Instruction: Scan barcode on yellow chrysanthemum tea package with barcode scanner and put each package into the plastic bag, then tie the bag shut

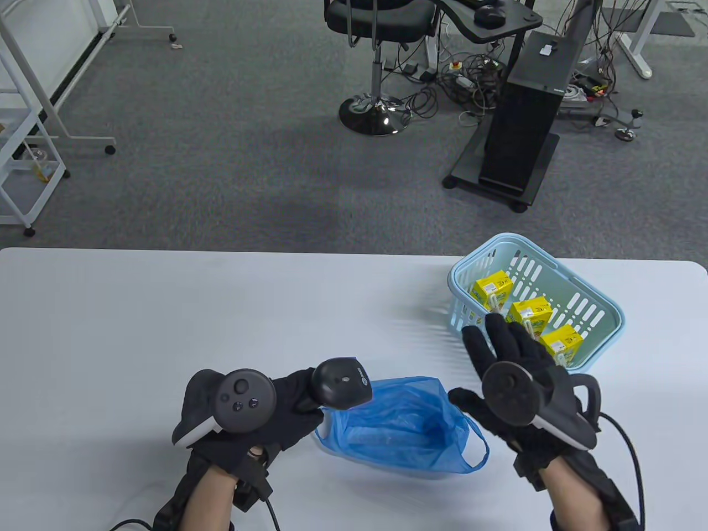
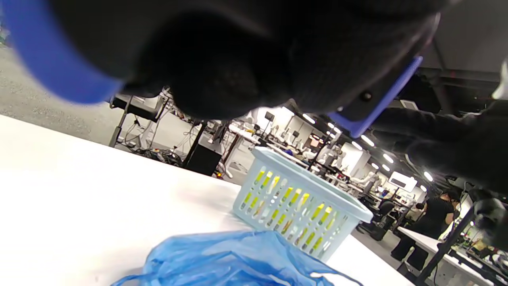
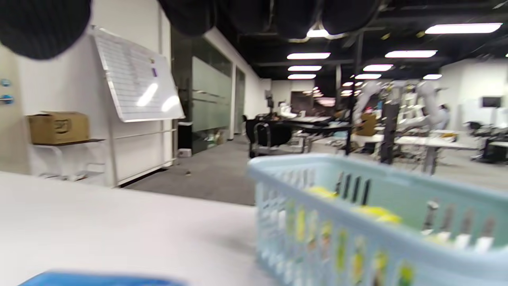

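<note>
Both my gloved hands fill the table view's near edge. My left hand (image 1: 276, 409) grips the barcode scanner (image 1: 342, 383) above the blue plastic bag (image 1: 404, 426), which lies between my hands. My right hand (image 1: 511, 376), fingers spread and holding nothing, hovers at the pale blue basket (image 1: 597, 310) holding three yellow tea packages (image 1: 530, 313). From my left wrist, the bag (image 2: 238, 258) lies before the basket (image 2: 301, 210). From my right wrist, the blurred basket (image 3: 377, 222) sits just ahead.
</note>
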